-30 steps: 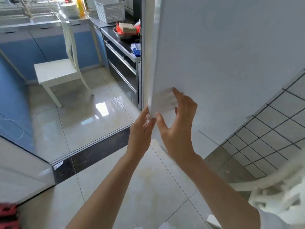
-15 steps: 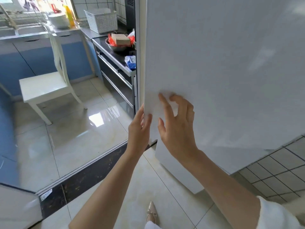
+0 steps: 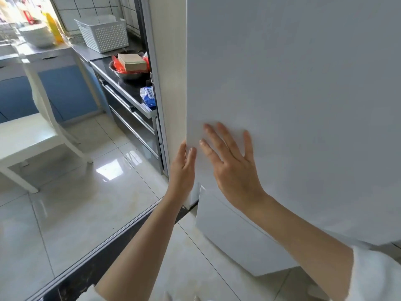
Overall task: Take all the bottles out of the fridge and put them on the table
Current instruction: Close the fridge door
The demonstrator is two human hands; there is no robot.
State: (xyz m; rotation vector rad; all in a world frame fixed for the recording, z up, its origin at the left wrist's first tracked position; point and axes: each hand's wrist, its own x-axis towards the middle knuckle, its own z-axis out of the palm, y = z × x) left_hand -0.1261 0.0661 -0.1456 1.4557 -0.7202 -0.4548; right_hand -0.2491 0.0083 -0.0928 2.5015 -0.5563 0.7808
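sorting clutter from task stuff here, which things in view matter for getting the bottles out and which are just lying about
For the job:
fridge door, shut
left hand at the door's edge
right hand flat on its front

Lying about:
white basket
metal bowl
white chair
yellow bottle on the counter

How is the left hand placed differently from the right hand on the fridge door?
The left hand stands edge-on at the left edge of the fridge door, while the right hand lies flat on the door's front face. The left hand's fingers stay close together; the right hand's fingers are spread apart. The left hand sits lower and further left than the right. Both have straight fingers, touch the same white door, and hold no bottle.
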